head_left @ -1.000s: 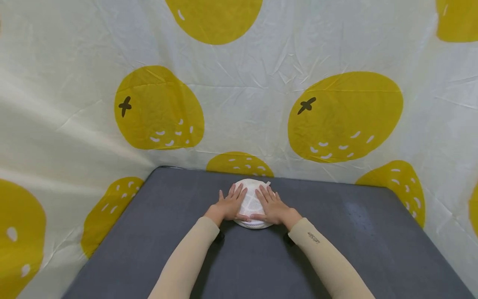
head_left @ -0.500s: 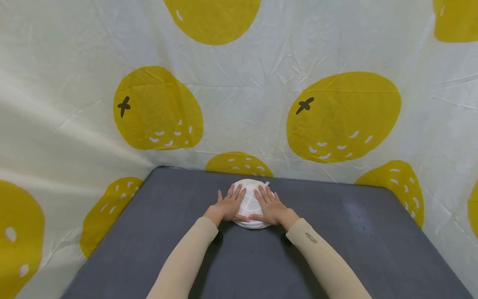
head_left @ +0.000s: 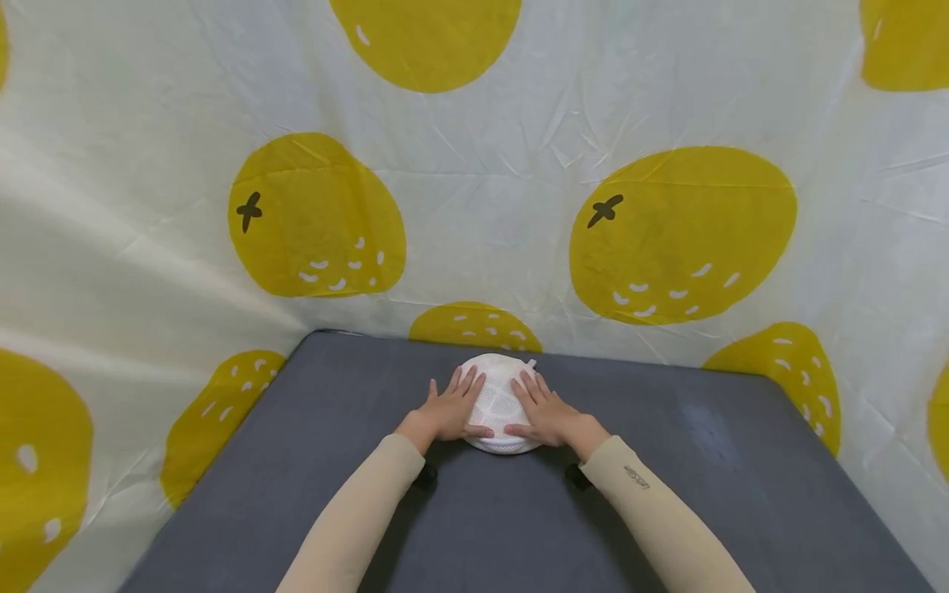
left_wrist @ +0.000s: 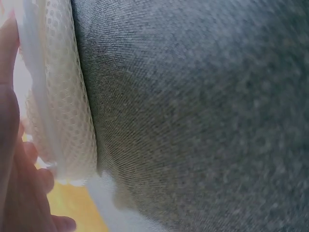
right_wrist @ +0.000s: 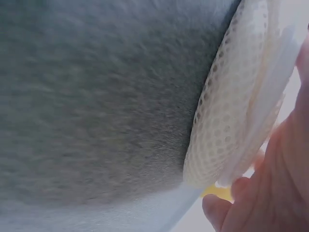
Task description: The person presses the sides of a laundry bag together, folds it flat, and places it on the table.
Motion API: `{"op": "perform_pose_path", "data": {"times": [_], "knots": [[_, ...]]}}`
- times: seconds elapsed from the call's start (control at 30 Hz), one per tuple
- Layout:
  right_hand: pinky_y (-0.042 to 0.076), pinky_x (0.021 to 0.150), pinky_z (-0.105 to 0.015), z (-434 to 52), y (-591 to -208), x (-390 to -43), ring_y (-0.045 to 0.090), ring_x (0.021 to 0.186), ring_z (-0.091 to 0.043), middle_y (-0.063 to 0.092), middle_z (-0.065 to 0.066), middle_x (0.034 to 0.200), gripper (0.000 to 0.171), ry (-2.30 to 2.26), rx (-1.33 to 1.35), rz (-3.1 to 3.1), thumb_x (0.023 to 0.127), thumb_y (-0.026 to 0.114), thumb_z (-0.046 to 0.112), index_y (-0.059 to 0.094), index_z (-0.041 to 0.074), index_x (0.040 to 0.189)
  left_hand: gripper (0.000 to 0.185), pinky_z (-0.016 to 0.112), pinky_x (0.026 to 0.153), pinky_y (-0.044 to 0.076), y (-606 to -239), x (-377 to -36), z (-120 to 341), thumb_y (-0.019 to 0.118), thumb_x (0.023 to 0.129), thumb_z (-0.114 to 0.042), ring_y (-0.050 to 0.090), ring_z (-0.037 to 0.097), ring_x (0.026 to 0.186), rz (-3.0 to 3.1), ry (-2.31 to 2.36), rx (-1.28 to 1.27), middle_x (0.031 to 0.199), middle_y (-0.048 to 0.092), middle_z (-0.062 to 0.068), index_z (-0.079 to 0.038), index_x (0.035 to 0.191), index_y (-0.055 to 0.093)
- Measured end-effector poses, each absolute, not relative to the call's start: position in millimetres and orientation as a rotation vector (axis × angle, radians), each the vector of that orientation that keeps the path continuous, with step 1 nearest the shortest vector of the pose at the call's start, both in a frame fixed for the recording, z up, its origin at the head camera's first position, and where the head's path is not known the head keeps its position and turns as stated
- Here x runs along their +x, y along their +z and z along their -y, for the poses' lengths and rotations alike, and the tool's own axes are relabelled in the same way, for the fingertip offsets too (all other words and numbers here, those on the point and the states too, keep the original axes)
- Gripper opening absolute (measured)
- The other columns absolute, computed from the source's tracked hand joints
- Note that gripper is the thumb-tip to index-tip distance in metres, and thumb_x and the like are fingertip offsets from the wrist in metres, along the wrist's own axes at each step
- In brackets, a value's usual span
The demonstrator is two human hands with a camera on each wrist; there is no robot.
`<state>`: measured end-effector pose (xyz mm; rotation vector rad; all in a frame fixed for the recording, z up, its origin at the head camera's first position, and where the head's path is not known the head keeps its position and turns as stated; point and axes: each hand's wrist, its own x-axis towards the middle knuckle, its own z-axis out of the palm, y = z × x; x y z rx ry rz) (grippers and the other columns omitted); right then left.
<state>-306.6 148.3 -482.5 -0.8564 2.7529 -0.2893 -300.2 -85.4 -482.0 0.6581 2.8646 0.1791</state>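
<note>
A white, round mesh laundry bag (head_left: 498, 402) lies near the far edge of the dark grey table. A small tab sticks out at its upper right. My left hand (head_left: 446, 413) rests on its left side, fingers straight and spread. On the opposite side lies my right hand (head_left: 550, 420), also with straight fingers, both thumbs pointing inward across the near part. In the left wrist view, the honeycomb mesh side of the laundry bag (left_wrist: 67, 92) stands puffed up above the table. The right wrist view shows a pale band along the laundry bag (right_wrist: 224, 125). Its contents are hidden.
The dark grey table (head_left: 497, 527) extends around the bag, with a faint pale patch (head_left: 708, 428) at right. A white curtain (head_left: 489, 206) with yellow fruit prints hangs close behind and beside it. Dark wrist cameras sit under both sleeves.
My hands have spread slightly apart, the left one outward to the left and the right one to the right, so the gap between the thumbs is wider. The bag stays in place.
</note>
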Motion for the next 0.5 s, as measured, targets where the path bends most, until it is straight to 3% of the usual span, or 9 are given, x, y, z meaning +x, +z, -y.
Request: {"op": "perform_pose_path", "data": {"times": [0.2, 0.5], "knots": [[0.015, 0.12, -0.061, -150.9, -480.7, -292.8, 0.0, 0.151, -0.052, -0.001, -0.031, 0.166, 0.091, -0.378, -0.851, -2.747, 0.106, 0.05, 0.049, 0.008, -0.012, 0.159, 0.105, 0.071, 0.116, 0.006, -483.1, -300.0, 87.1, 0.055, 0.095, -0.069, -0.006, 0.034, 0.156, -2.832, 0.15, 0.587, 0.171, -0.006, 0.01, -0.013, 0.166, 0.002], [0.018, 0.119, -0.06, -150.1, -483.8, -289.2, 0.006, 0.152, -0.05, 0.004, -0.032, 0.166, 0.089, -0.355, -0.802, -2.786, 0.106, 0.053, 0.046, 0.011, -0.013, 0.158, 0.106, 0.069, 0.117, 0.004, -482.9, -301.2, 81.9, 0.055, 0.094, -0.07, -0.008, 0.032, 0.156, -2.794, 0.113, 0.557, 0.171, -0.007, 0.008, -0.015, 0.166, 0.001]]}}
